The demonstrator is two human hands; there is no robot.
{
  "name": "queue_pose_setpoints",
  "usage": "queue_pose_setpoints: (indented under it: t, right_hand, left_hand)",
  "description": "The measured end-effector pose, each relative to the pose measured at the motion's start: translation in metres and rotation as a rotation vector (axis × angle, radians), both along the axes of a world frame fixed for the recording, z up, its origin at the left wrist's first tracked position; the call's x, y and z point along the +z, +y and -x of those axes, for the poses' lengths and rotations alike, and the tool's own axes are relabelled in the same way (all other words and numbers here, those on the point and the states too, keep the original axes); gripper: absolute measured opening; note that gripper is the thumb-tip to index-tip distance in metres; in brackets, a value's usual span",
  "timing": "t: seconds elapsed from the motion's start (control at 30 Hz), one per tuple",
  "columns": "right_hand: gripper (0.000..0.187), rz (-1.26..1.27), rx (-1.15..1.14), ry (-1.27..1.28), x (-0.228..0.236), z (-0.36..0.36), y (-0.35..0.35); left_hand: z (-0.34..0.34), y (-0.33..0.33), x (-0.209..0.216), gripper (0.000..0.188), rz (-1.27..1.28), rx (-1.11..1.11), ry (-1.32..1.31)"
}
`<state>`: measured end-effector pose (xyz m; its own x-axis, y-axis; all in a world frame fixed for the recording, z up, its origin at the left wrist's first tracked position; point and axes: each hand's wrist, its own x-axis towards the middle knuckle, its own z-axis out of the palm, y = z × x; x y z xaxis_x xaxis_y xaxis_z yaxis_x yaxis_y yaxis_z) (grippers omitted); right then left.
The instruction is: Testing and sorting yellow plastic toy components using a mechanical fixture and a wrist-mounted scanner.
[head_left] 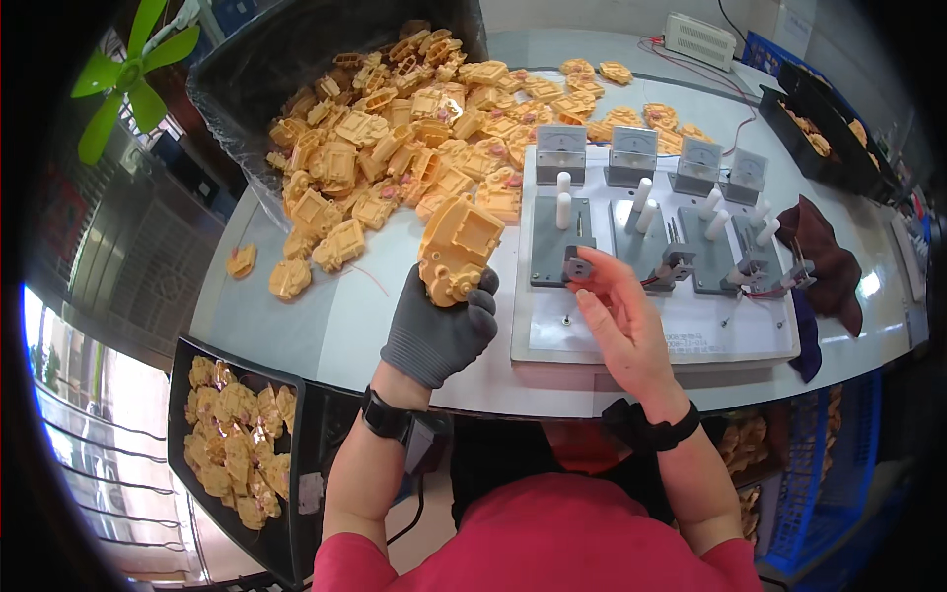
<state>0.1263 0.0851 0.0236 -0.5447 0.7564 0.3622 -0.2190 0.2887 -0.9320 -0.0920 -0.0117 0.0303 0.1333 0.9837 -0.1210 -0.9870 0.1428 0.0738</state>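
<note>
My left hand (439,331), in a dark grey glove, grips a yellow plastic housing (462,242) upright, its rectangular recess facing up. Bare, my right hand (626,321) has its fingertips curled on a small grey block (576,266) at the front of the leftmost test fixture (560,242). That fixture carries two white pegs (563,202) and has a panel meter (561,153) behind it. To its right stand several similar fixtures on the same white board (651,335).
A heap of yellow housings (385,138) spills from a black-lined bin (237,89) at the back left. More fill a black crate (306,464) below the table's left edge. A dark cloth (824,261) lies right of the board; a white instrument (698,41) stands behind.
</note>
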Motion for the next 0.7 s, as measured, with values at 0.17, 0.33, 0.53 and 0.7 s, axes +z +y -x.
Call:
queue_pose_setpoints:
  t: [0.17,0.33,0.53,0.7]
  right_hand:
    - [0.031,0.027,0.055,0.029,0.001,-0.007,0.004]
    - [0.022,-0.019,0.097,0.009,0.007,-0.008,0.001]
    - [0.024,-0.043,0.094,-0.014,0.012,-0.011,-0.002]
    - [0.025,-0.028,0.098,-0.020,0.010,-0.010,0.000]
  left_hand:
    - [0.013,0.017,0.009,0.043,0.085,0.047,0.100]
    - [0.015,0.049,0.025,0.044,0.287,0.451,0.907]
    - [-0.001,0.095,0.052,0.048,0.063,0.639,1.941]
    - [-0.022,0.100,0.064,0.049,-0.188,0.691,2.467]
